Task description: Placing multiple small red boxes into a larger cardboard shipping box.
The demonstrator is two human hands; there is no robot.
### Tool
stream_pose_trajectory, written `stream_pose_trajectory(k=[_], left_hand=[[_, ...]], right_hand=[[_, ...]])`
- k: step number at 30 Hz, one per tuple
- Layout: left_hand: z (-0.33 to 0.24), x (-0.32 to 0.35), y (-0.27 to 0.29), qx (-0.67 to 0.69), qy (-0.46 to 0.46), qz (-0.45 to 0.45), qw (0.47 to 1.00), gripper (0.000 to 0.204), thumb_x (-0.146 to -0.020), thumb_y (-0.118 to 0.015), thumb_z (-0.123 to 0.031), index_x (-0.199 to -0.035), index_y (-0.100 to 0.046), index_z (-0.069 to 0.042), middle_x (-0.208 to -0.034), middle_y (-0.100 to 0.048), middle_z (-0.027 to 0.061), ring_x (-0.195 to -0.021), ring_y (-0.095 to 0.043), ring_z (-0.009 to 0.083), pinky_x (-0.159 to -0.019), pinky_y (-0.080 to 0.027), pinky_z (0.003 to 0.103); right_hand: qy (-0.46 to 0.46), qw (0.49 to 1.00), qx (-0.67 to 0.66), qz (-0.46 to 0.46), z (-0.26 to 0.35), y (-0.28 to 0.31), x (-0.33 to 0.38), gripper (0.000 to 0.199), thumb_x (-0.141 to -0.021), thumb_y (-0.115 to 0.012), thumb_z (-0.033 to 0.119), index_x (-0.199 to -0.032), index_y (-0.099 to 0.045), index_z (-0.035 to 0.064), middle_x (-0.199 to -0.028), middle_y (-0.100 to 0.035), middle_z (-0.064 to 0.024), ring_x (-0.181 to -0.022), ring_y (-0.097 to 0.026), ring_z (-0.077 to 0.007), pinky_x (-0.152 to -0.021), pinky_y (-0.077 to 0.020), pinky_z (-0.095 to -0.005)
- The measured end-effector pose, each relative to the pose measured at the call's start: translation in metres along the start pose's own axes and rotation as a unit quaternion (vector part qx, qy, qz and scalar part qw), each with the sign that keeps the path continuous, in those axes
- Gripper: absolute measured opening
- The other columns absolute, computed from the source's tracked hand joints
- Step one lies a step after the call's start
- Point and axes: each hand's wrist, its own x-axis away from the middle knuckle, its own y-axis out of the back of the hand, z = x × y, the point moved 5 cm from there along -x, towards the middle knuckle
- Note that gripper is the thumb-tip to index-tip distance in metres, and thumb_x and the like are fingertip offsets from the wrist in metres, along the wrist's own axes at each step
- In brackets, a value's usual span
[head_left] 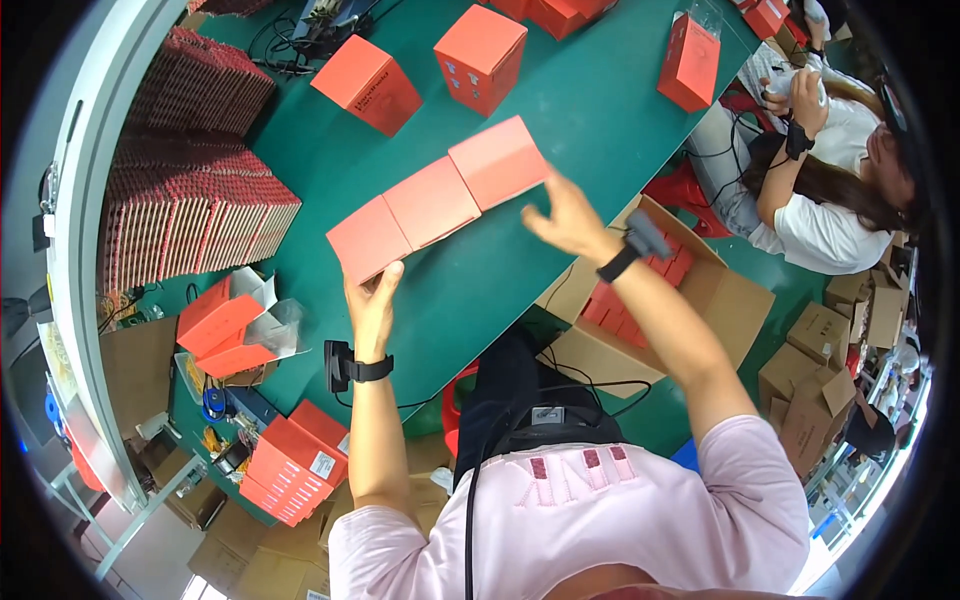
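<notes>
Three red boxes (432,203) sit side by side in a slightly curved row in front of me, their plain lids facing up. My left hand (371,308) grips the leftmost box at its near corner, thumb on the near side; the other fingers are partly hidden by the box. At the row's right end, my right hand (568,218) has its thumb and fingers apart. Its fingertips are at the edge of the rightmost box, and whether they press on it I cannot tell. Beyond the row stand two more red boxes, one printed carton (368,86) and another (480,60).
Stacks of red-edged flat pieces (195,210) line the left of the green table (590,110). An opened red box (225,325) lies below them. By my right forearm, a cardboard carton (735,300) holds several red boxes. A co-worker (830,170) sits at the right.
</notes>
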Motion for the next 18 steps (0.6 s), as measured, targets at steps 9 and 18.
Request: stream_pose_trajectory(k=[9, 18], left_hand=[[0.005, 0.003, -0.001, 0.029, 0.043, 0.028, 0.998, 0.063, -0.083, -0.07, -0.038, -0.126, -0.048, 0.003, -0.119, -0.055, 0.0102, -0.112, -0.051, 0.0203, -0.098, -0.037, 0.035], [-0.017, -0.001, 0.02, 0.064, 0.011, 0.043, 0.997, 0.095, -0.084, -0.067, -0.024, -0.147, -0.002, 0.002, -0.151, -0.02, 0.0224, -0.139, -0.025, 0.0296, -0.111, -0.024, 0.039]], right_hand=[[-0.033, 0.989, 0.054, -0.133, 0.069, 0.081, -0.164, 0.111, -0.064, -0.079, 0.048, -0.144, -0.022, -0.0044, -0.128, -0.043, -0.0273, -0.124, -0.04, -0.0406, -0.103, -0.0353, -0.0458], [-0.108, 0.945, 0.237, -0.199, 0.089, 0.128, -0.125, 0.086, -0.067, -0.076, 0.037, -0.129, -0.038, -0.0079, -0.114, -0.053, -0.0287, -0.107, -0.054, -0.0401, -0.087, -0.0478, -0.0401]])
